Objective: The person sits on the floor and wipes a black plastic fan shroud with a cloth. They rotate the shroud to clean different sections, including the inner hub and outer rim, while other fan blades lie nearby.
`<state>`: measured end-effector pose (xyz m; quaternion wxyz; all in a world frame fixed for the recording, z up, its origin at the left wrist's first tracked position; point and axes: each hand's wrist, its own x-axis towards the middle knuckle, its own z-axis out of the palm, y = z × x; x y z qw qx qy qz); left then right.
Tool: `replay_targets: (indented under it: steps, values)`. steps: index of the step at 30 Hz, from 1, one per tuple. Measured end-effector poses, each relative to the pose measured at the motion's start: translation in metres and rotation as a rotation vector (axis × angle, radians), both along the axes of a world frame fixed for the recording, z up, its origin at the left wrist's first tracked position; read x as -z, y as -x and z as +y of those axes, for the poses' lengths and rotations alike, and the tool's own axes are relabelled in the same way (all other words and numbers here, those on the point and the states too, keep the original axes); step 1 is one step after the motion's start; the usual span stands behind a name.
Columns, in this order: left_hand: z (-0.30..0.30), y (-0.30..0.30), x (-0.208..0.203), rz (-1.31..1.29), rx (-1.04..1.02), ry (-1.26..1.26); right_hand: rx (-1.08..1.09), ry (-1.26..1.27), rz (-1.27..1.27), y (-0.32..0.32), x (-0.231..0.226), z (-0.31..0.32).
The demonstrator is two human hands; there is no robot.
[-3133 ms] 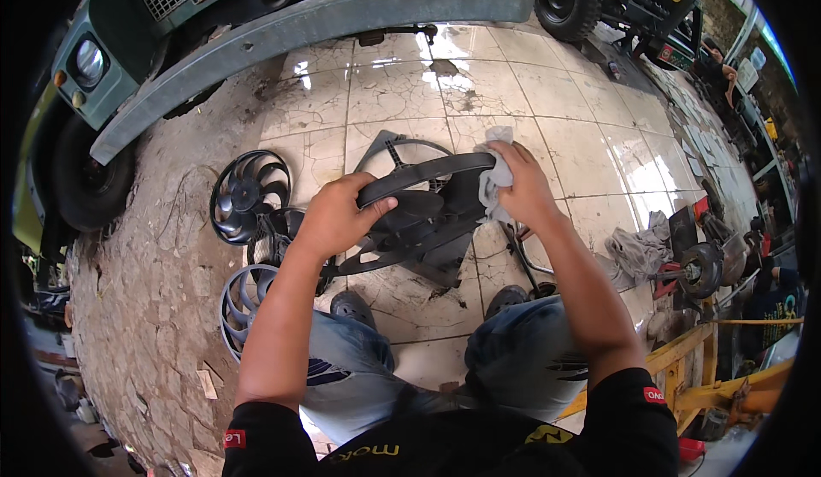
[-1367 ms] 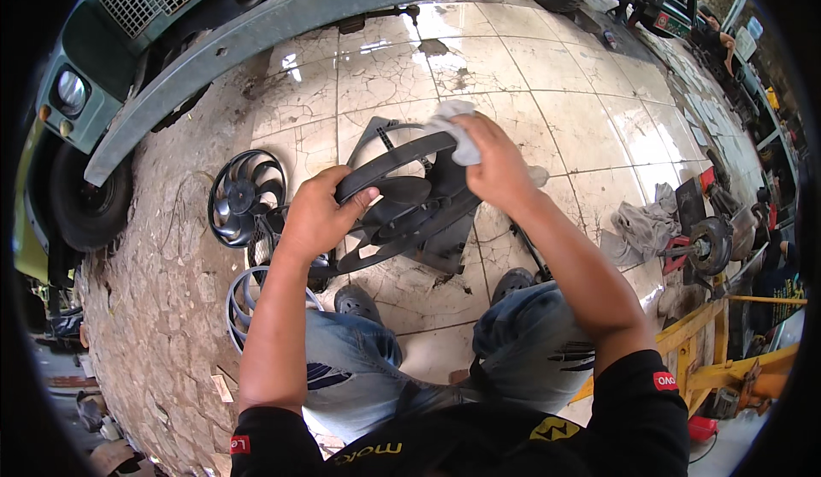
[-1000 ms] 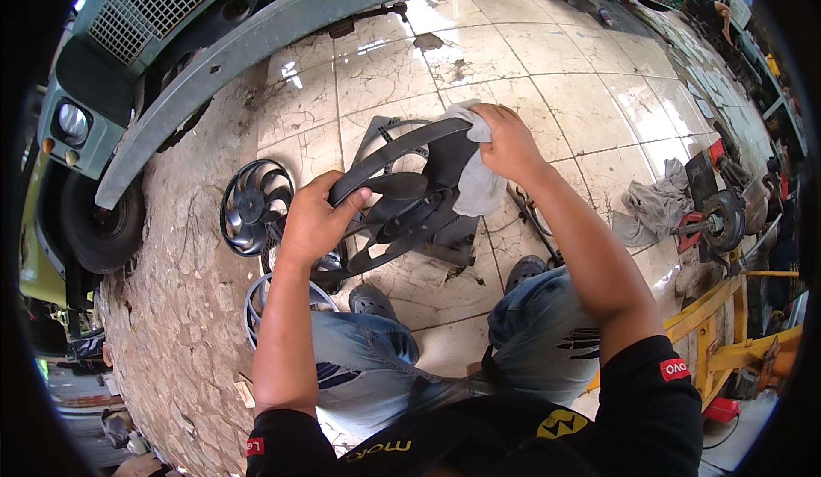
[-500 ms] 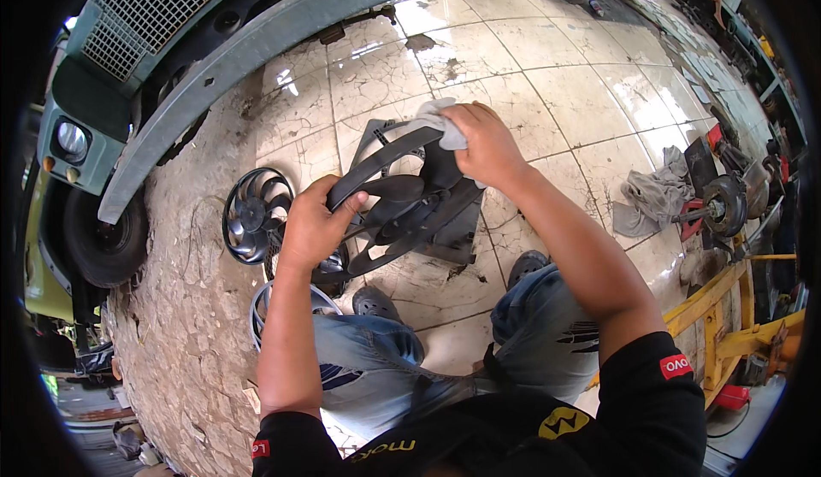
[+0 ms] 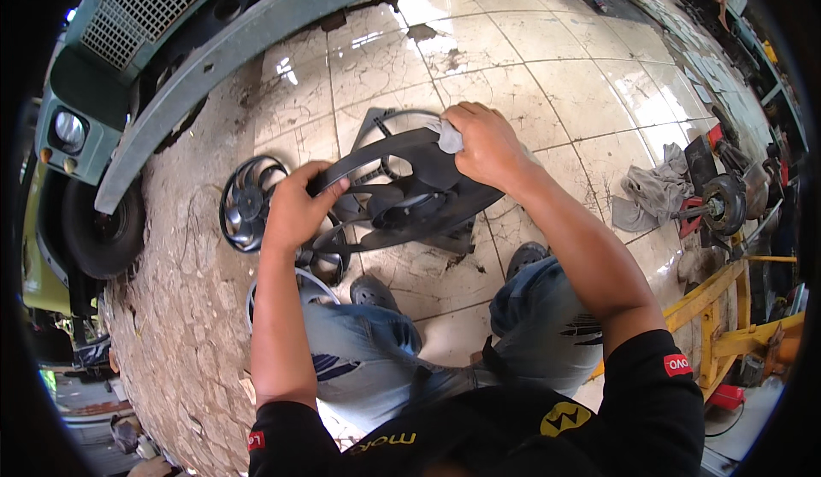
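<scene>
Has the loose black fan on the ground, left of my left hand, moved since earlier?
No; the black fan still straddles the edge between tiles and rough ground.

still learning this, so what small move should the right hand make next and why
Probably draw the grey cloth along the black fan's rim toward the left hand: the right hand has the cloth at the rim, the left hand grips its left side, and a bare stretch lies between them.
</scene>
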<state>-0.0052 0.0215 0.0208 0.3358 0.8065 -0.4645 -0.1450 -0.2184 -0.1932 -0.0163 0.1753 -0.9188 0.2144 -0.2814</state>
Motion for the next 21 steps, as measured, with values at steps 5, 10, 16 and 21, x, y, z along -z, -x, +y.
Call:
replay_targets:
  steps: [5, 10, 16, 21]
  values:
    - [-0.011, 0.028, -0.004, 0.032, 0.157, -0.041, -0.048, 0.014, 0.073, 0.005, -0.022, 0.023]
    - [-0.015, 0.030, 0.004, 0.111, 0.203, -0.113, -0.016, 0.028, 0.102, 0.010, -0.011, 0.006]
    - [-0.023, 0.034, 0.001, 0.130, 0.205, -0.120, 0.211, -0.120, 0.141, 0.040, 0.007, -0.043]
    - [-0.022, 0.037, 0.004, 0.117, 0.219, -0.118, 0.051, 0.028, -0.004, 0.020, -0.001, -0.008]
